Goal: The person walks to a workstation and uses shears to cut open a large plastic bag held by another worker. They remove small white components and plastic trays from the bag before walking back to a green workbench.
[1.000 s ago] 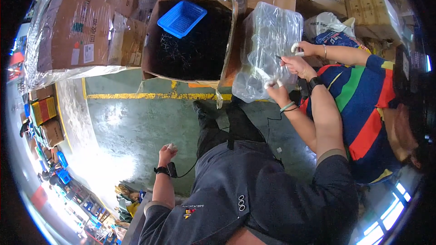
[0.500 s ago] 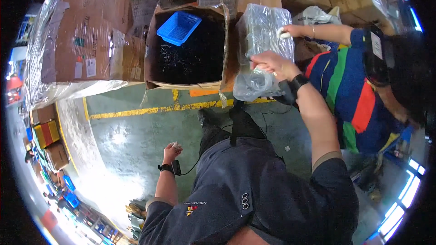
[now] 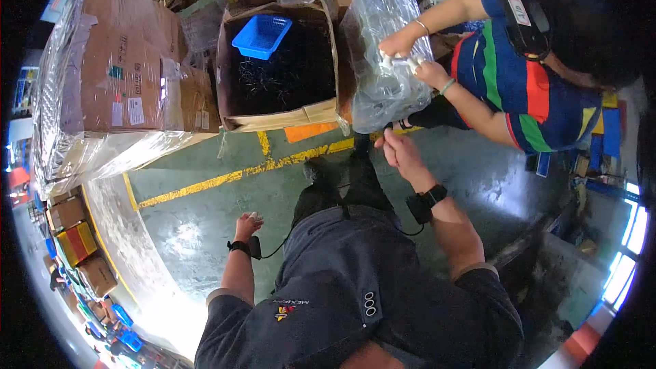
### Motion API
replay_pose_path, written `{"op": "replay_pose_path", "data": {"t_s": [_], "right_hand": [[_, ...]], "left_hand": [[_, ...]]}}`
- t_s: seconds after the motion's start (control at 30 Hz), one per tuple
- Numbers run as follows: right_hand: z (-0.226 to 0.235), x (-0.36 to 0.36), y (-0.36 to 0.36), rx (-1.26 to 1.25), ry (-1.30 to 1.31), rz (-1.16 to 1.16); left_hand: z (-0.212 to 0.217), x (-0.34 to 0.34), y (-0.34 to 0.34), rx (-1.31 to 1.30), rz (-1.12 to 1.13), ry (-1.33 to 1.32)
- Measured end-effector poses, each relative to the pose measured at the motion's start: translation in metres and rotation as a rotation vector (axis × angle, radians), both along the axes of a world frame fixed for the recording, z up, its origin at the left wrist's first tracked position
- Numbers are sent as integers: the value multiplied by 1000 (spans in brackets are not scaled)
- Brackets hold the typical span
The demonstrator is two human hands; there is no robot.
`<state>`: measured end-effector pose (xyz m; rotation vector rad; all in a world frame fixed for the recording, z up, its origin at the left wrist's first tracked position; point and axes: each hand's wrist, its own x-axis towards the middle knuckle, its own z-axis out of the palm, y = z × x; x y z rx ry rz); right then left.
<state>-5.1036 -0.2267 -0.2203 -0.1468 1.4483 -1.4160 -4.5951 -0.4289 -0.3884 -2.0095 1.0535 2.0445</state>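
My right hand (image 3: 404, 156), with a black strap at the wrist, is in front of my body, just short of a clear plastic bag (image 3: 372, 113). Its fingers are closed; a small dark tip shows at them, too little to name. My left hand (image 3: 249, 224) hangs low at my left side, its fingers loosely bent and apart, a bit of white at the fingertips. Both hands of a co-worker (image 3: 410, 58), with white covers on some fingertips, are on the plastic-wrapped stack of translucent packs (image 3: 383, 17).
Left of the stack, an open carton (image 3: 280, 117) contains many small dark pieces and a blue basket (image 3: 262, 35). A large film-wrapped carton pile (image 3: 102, 61) stands at the left. Yellow floor tape (image 3: 225, 179) runs before them. The co-worker's striped shirt (image 3: 499, 75) fills the right side.
My right hand has let go of the clear plastic bag and drawn back toward me. The co-worker has leaned in and now has both hands on the wrapped stack. My left hand stays low.
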Motion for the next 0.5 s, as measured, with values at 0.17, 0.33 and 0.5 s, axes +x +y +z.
{"op": "replay_pose_path", "data": {"t_s": [0.17, 0.33, 0.5], "right_hand": [[-25, -25, -22, 59, 50, -357], [-53, -71, -47, -25, 107, -475], [-81, -102, -53, 27, 67, -484]], "left_hand": [[6, 2, -17, -36, -47, 25], [26, -9, -14, -56, -76, -27], [33, 0, 7, -23, -47, -86]]}}
